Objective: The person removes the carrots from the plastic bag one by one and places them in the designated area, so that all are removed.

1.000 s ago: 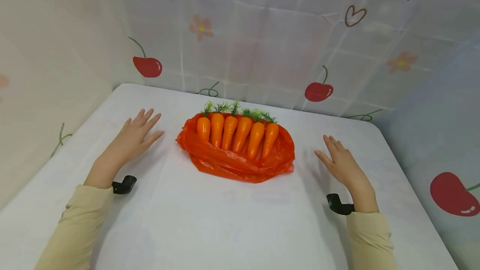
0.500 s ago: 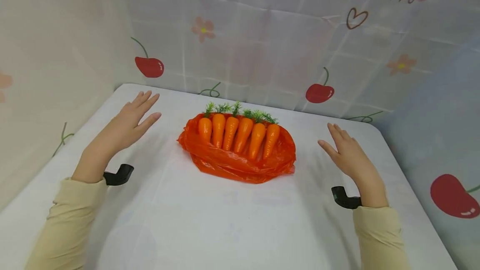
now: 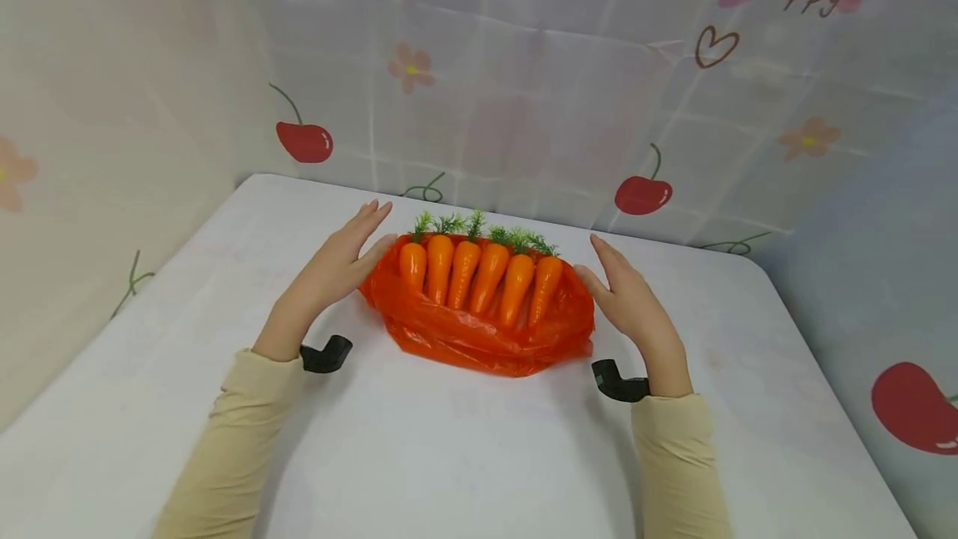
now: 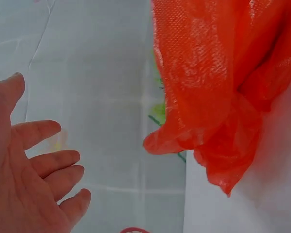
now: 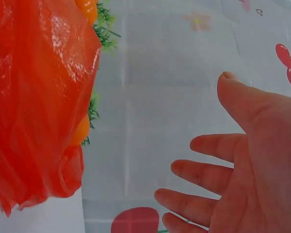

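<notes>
Several orange carrots with green tops lie side by side in an opened red plastic bag on the white table. At the bag's left end is my left hand, its fingers extended; the left wrist view shows a gap between the hand and the bag. My right hand stands by the bag's right end, fingers straight and thumb toward it. A gap also separates that hand from the bag in the right wrist view. Both hands hold nothing.
The white table ends at the back against a curtain printed with cherries, flowers and hearts. Similar sheets hang to the left and right. A black curved piece sits at the left wrist, and another black piece at the right wrist.
Both hands have come inward from the sides toward the ends of the bag, the left moving right and the right moving left. The bag and carrots keep their place on the table.
</notes>
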The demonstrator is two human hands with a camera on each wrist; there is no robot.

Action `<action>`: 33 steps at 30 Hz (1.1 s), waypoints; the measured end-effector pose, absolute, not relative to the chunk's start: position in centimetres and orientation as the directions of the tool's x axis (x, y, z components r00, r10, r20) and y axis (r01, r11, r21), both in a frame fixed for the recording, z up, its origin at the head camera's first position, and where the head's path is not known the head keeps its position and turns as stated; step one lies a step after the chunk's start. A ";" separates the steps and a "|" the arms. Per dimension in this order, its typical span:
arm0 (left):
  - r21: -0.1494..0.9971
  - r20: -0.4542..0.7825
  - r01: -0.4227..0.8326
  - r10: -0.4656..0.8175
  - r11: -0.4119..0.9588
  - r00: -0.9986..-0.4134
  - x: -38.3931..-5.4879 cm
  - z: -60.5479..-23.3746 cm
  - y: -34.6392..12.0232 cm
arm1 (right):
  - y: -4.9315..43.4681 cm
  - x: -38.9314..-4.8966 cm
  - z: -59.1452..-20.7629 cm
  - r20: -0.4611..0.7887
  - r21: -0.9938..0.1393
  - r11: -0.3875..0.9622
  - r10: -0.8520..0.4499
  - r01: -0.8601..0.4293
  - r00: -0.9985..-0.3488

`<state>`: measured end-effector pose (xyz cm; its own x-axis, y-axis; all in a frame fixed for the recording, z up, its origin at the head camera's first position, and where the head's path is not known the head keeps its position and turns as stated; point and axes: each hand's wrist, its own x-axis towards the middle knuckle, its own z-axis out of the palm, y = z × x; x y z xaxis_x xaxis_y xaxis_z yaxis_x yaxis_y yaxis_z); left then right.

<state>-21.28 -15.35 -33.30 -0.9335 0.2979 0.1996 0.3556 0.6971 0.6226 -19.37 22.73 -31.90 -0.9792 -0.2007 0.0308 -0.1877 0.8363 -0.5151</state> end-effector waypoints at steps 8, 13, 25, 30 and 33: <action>0.627 0.124 0.282 0.265 0.726 -0.956 -22.1 -35.0 -14.7 | 21.1 -20.6 -33.5 0.055 -0.571 0.800 -0.188 -0.185 -0.981; 0.622 0.069 0.243 0.257 0.744 -0.964 -22.8 -36.3 -14.5 | 20.8 -21.3 -34.9 0.100 -0.608 0.773 -0.152 -0.182 -0.983; 0.631 -0.041 0.171 0.252 0.757 -0.967 -23.3 -38.3 -14.9 | 20.0 -22.5 -38.0 0.075 -0.708 0.704 -0.006 -0.057 -0.997; 0.648 -0.084 0.162 0.280 0.744 -0.956 -23.4 -38.9 -15.3 | 20.0 -22.4 -39.1 0.038 -0.705 0.709 0.006 -0.023 -0.999; 0.653 -0.107 0.148 0.284 0.743 -0.953 -23.4 -39.0 -15.3 | 20.1 -22.5 -39.6 0.021 -0.707 0.707 -0.009 -0.021 -1.000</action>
